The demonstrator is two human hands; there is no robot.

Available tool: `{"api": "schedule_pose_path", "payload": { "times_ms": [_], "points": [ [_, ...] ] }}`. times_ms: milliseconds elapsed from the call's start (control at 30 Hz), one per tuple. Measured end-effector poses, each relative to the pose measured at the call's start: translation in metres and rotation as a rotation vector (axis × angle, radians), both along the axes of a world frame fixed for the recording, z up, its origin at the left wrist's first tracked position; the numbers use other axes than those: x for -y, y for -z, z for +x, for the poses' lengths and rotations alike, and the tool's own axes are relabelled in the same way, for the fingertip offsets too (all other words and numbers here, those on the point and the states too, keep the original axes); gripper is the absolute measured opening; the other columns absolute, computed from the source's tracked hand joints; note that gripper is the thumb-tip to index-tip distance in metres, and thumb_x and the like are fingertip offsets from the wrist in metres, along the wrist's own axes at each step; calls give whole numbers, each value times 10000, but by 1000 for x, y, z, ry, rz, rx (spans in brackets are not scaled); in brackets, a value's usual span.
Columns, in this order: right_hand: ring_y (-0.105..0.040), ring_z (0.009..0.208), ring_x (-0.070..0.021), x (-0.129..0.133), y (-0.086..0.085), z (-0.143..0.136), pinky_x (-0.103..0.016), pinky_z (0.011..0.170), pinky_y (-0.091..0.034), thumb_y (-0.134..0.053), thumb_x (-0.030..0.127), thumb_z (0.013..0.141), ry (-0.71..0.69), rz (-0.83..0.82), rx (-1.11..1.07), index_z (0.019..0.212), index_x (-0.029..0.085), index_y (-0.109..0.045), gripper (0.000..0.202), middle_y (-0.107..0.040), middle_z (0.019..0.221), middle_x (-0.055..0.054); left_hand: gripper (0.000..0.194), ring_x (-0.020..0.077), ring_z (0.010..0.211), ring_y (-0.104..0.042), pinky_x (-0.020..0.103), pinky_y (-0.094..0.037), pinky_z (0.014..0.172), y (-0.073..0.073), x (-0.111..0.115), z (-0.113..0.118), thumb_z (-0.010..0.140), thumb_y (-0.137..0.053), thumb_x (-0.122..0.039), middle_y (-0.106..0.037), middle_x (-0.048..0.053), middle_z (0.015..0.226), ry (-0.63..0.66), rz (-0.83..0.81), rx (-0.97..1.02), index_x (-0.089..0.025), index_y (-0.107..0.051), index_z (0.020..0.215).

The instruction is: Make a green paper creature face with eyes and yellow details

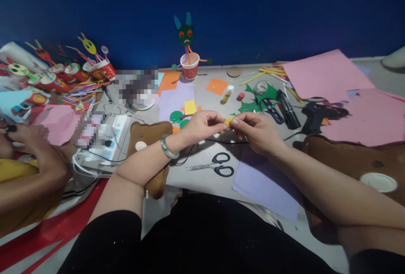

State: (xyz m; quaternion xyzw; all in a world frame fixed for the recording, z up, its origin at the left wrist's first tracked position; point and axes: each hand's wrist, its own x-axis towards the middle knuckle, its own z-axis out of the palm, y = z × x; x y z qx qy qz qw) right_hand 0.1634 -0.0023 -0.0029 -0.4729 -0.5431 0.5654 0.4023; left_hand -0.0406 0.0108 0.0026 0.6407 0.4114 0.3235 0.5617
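Between my two hands is a small piece of yellow paper [228, 121]. My left hand [202, 126], with a bracelet at the wrist, pinches its left side. The fingertips of my right hand [257, 131] close on its right side. Below them on the table lie black-handled scissors [218, 165], blades pointing left. Just behind my left hand are a yellow paper square [190, 107] and green paper circles [176, 116]. A glue stick [228, 94] stands uncapped behind the hands, its red cap [240, 96] beside it.
A paper cup with a green-headed puppet [190, 71] stands at the back. To the right are a black glue gun [322, 116], pink paper [329, 76] and a brown cushion [348, 168]. A power strip [117, 139] with cables lies left, near another person's arm [41, 168].
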Motion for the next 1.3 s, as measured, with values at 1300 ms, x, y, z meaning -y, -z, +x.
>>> {"api": "schedule_pose_path", "payload": {
  "times_ms": [1300],
  "points": [
    [-688, 804, -238, -22, 23, 16, -344, 728, -470, -619, 354, 923, -262, 417, 1035, 983, 210, -784, 227, -778, 984, -98, 227, 246, 893, -697, 360, -488, 805, -40, -47, -65, 914, -553, -149, -787, 142, 976, -31, 325, -1329, -146, -780, 914]
  ]
}}
